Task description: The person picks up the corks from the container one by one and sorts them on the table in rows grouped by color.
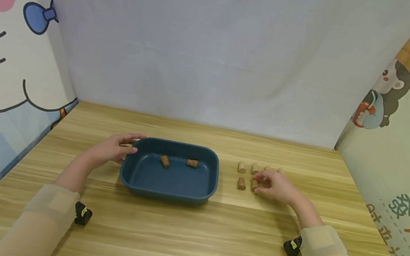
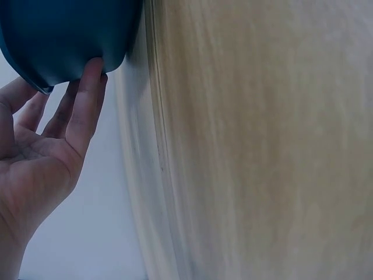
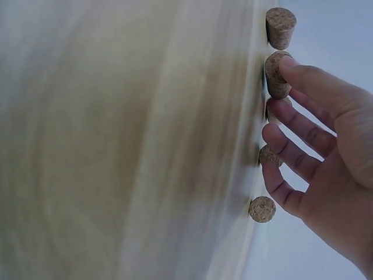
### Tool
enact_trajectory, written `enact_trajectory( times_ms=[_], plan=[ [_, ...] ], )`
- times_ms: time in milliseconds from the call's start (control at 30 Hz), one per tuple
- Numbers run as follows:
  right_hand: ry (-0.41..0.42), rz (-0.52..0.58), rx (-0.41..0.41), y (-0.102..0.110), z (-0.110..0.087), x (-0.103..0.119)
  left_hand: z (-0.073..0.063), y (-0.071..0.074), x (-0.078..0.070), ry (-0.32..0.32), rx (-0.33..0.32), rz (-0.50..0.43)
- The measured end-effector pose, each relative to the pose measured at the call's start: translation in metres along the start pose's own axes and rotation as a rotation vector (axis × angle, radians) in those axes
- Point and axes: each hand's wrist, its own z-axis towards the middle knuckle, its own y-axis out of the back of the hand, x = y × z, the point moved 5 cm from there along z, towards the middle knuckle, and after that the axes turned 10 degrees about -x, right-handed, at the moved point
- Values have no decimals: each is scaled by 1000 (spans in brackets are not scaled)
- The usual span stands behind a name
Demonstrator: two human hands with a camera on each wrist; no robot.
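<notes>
A dark blue rectangular tub stands on the table with two brown cork stoppers lying inside. My left hand holds the tub's left end, its thumb at the rim and its fingers against the outer wall. Right of the tub, my right hand pinches a darker cork stopper between thumb and fingers. Beside that one stands another brown cork stopper. A row of paler cork stoppers lies just behind, partly covered by the right hand.
The wood-grain table reaches back to a pale cloth backdrop. Printed cartoon panels flank both sides. Each sleeve carries a small black device at the wrist.
</notes>
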Motion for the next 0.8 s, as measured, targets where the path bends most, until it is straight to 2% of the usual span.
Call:
enact_trajectory(
  times_ms=[567,800],
  plan=[
    [29,0,-9,1,0,-1,-1,-2,-1,2,6,-20],
    [5,-5,-9,5,-1,3,-1,-1,1,10,12,-28]
  ],
)
